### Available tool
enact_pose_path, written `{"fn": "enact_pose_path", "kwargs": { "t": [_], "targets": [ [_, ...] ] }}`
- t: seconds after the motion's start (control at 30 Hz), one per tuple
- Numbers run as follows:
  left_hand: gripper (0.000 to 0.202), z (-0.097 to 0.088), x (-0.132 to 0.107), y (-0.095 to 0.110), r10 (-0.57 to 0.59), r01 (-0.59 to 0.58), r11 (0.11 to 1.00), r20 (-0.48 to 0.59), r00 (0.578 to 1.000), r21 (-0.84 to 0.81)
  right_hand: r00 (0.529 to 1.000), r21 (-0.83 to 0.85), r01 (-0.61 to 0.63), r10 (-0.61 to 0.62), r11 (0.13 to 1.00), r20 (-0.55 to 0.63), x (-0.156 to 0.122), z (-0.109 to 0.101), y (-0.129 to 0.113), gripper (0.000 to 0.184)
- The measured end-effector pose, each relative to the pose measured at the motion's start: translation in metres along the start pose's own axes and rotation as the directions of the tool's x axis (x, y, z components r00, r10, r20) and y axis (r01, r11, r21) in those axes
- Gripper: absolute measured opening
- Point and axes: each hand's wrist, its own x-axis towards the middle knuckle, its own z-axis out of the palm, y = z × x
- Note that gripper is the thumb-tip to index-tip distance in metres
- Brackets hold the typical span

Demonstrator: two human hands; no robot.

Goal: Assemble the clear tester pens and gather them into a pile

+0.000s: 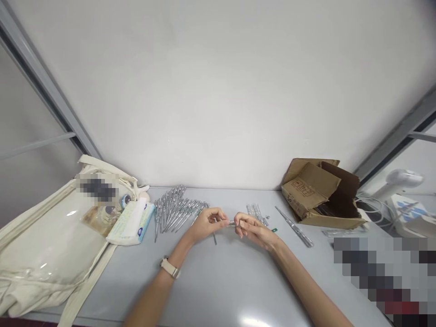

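Observation:
Between my two hands, above the middle of the table, is a small silvery rod-like piece [232,223], largely covered by my fingers. My left hand [209,223] pinches its left end between thumb and fingertips. The fingers of my right hand [252,228] close on the other end. A thin metal shaft [215,238] shows below my left hand; the rest of it is hidden. Left of that hand lies a fanned pile of screwdrivers [173,209] with clear handles. Several clear handle-like pieces [256,212] lie just beyond my right hand, near a small green item [274,230].
One larger screwdriver-like tool [294,227] lies to the right, before an open cardboard box [309,193]. At left are a tissue pack [132,222] and a cream-trimmed clear bag [51,236]. A wall [218,113] backs the grey table [211,286]. Cables and a white device [403,179] stand far right.

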Motion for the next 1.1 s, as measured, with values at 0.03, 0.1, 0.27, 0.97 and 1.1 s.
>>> {"fn": "enact_pose_path", "kwargs": {
  "t": [0.03,0.1,0.27,0.97,1.1],
  "targets": [
    [0.035,-0.001,0.0,0.0,-0.045,0.046,0.999,0.036,0.998,-0.025,1.0,-0.02,-0.01,0.01,1.0,0.009,-0.001,0.0,-0.002,0.032],
    [0.043,-0.002,-0.001,-0.002,-0.138,0.146,0.988,0.127,0.982,-0.058,0.999,-0.05,-0.022,0.024,0.999,0.039,-0.004,-0.001,-0.005,0.033],
    [0.041,-0.004,-0.001,-0.006,-0.184,0.204,0.978,0.31,0.933,-0.035,0.996,-0.102,-0.045,0.053,0.994,0.076,-0.006,-0.001,-0.005,0.035],
    [0.037,-0.004,0.001,-0.015,0.037,-0.036,0.999,0.031,0.999,-0.031,0.997,-0.18,-0.075,0.073,0.981,-0.02,-0.003,0.003,0.002,0.042],
    [0.033,0.001,0.002,-0.013,0.046,-0.046,0.999,0.026,0.999,0.007,0.996,-0.213,-0.034,0.017,0.976,-0.083,0.0,0.007,-0.004,0.046]
  ]
}}
